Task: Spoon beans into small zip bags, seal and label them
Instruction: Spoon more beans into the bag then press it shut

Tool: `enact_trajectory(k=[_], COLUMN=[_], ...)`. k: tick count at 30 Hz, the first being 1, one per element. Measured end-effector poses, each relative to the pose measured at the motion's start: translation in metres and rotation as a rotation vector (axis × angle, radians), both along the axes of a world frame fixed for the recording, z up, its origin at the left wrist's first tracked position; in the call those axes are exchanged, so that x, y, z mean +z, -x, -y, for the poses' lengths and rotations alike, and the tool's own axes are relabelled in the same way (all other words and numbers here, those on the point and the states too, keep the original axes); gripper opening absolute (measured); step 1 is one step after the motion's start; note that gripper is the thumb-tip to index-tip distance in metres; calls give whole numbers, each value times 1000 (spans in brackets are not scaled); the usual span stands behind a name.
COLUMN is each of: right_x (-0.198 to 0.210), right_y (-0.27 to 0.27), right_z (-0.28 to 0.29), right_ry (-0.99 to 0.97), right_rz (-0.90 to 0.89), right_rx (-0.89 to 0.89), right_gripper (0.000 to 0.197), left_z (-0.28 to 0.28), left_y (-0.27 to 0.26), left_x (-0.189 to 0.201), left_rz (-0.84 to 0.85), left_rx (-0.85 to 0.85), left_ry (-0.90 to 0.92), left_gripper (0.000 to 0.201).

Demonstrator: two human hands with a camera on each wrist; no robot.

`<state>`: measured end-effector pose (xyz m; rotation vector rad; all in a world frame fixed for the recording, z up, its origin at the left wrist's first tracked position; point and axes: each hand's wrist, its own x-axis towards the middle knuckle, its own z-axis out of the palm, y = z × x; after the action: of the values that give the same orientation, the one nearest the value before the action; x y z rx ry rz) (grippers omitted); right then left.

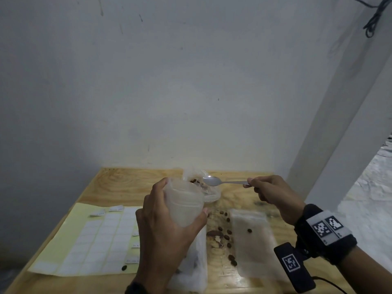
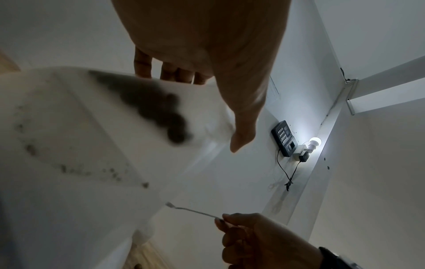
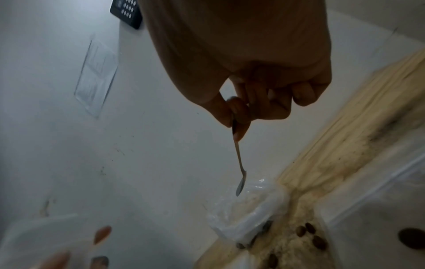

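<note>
My left hand (image 1: 167,211) grips a small translucent zip bag (image 1: 185,203) upright above the table, its mouth open toward the back. From the left wrist view, dark beans (image 2: 156,111) show through the zip bag (image 2: 80,138). My right hand (image 1: 254,185) pinches the handle of a metal spoon (image 1: 212,181). Its bowl looks empty and hovers over a crumpled clear bag of beans (image 1: 206,190) just behind the zip bag. The right wrist view shows the spoon (image 3: 240,174) pointing down at that bean bag (image 3: 248,216).
Loose beans (image 1: 225,231) lie scattered on the wooden table (image 1: 118,181). A flat empty zip bag (image 1: 252,247) lies to the right, one bean on it. Another zip bag (image 1: 194,266) lies under my left wrist. A yellow-backed label sheet (image 1: 93,240) covers the left side. The wall stands close behind.
</note>
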<state>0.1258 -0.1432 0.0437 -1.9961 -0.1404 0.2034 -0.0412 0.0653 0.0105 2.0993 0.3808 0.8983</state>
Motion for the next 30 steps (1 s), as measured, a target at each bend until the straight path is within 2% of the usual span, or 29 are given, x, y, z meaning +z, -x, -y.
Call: enact_trajectory(k=[9,14,17,19,21,24,27,30], right_x=[-27,-37,-33,-28,-17,10,42,58], right_y=[-8,-15,-13,-9,1,36,93,136], right_z=[-35,-39,-31,-22,-15,-9,-13,-23], right_ry=[112,172,252,353,421,320,124,97], right_rz=[-25,-78,-68,9,162,435,451,368], right_rx=[71,69,112,99,36,-18,170,401], right_gripper=[33,56,48,49,49,38,40,41], left_z=[-1,-2,-3,-2,-1,4,13,25], left_y=[9,15,19,21,23,26,27,29], left_x=[2,5,6,7,8,12,17,21], left_rz=[-21,-21,-29,-25,-25,-30,-25,-26], left_rx=[4,16,18,13,4,-1,-11,-32], left_ry=[-34,-46,-42,-39,-41,-51,-76,-81], left_gripper=[94,95,94,93,93,98,102,105])
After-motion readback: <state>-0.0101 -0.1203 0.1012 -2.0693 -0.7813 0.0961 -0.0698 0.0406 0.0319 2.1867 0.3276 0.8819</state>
